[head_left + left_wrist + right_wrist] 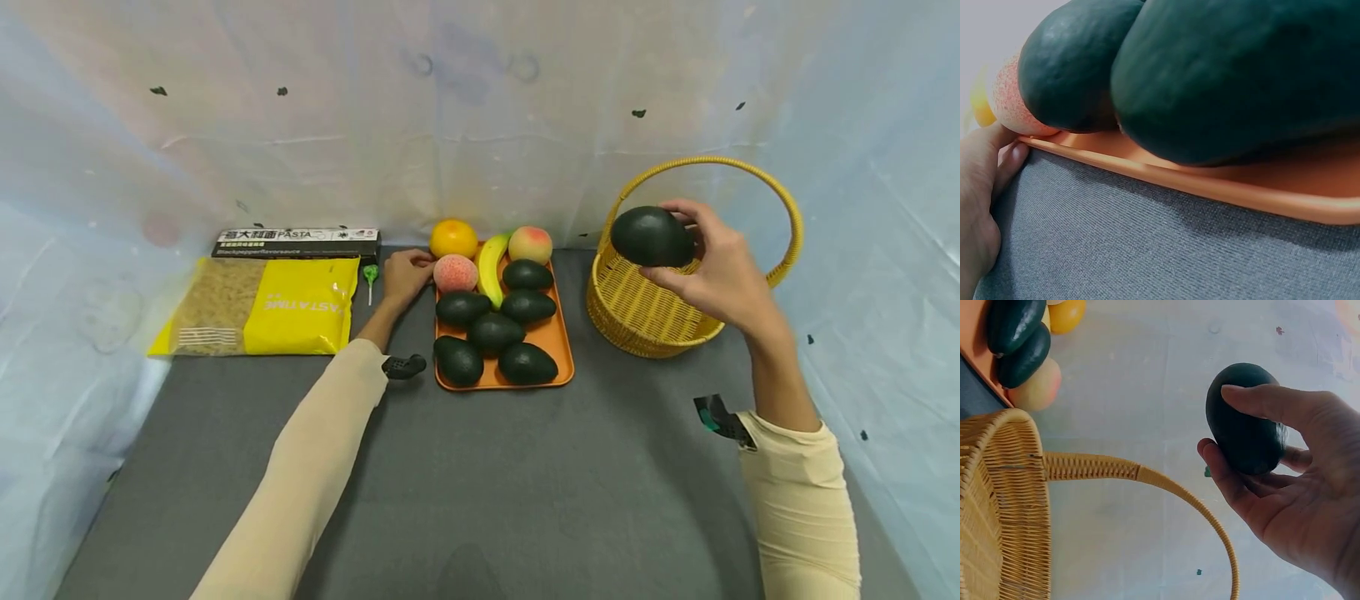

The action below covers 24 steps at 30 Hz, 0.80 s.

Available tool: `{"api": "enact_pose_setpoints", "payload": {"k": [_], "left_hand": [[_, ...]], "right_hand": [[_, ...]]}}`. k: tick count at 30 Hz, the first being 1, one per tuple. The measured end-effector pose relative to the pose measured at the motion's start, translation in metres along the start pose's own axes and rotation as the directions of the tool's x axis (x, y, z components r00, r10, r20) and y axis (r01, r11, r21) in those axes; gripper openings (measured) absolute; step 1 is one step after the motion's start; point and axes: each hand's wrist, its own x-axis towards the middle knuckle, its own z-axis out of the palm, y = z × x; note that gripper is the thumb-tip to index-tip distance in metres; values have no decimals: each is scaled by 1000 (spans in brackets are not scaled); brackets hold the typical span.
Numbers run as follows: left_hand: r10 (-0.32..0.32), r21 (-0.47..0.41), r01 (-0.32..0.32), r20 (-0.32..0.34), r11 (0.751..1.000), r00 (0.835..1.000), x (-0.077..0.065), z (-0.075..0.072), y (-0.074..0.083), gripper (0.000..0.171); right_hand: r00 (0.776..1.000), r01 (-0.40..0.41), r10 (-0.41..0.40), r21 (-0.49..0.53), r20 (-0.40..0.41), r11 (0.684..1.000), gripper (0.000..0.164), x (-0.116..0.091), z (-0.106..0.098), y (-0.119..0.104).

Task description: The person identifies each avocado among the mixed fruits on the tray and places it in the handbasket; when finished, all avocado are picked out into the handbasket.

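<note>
An avocado [651, 237] is held by my right hand [716, 262] above the yellow wicker basket [648, 337]. The right wrist view shows the thumb on one side of this avocado [1244, 434] and fingers around the other. At the left rim of the orange tray [566, 379], my left hand [405, 279] grips the edge beside a speckled peach [455, 273]. Its thumb and a finger meet the rim [1116, 164] in the left wrist view; the other fingers are mostly hidden. Several avocados [495, 333], a banana [491, 268], an orange [453, 239] and another peach [530, 245] lie on the tray.
Left of the tray lie a yellow pasta bag [300, 308], a black-and-white pasta box [296, 244] and a green lollipop [371, 273]. The basket's tall handle [797, 225] arches around the right hand's area. A pale sheet [525, 108] hangs behind the grey table [525, 483].
</note>
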Motion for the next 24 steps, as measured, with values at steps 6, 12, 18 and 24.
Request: {"api": "enact_pose_setpoints", "payload": {"k": [6, 12, 18, 24], "left_hand": [[2, -13, -2, 6, 1000, 1000, 1, 0, -3, 27], [2, 4, -2, 9, 1000, 1000, -2, 0, -1, 30], [12, 17, -12, 11, 1000, 1000, -3, 0, 1, 30], [15, 46, -15, -3, 999, 1000, -2, -2, 2, 29]], "right_hand": [[999, -45, 44, -7, -16, 999, 81, 9, -11, -2], [998, -48, 46, -51, -41, 998, 78, 18, -20, 2], [995, -98, 95, -117, -34, 988, 73, 25, -24, 10], [984, -151, 166, -190, 66, 970, 74, 43, -27, 21]]}}
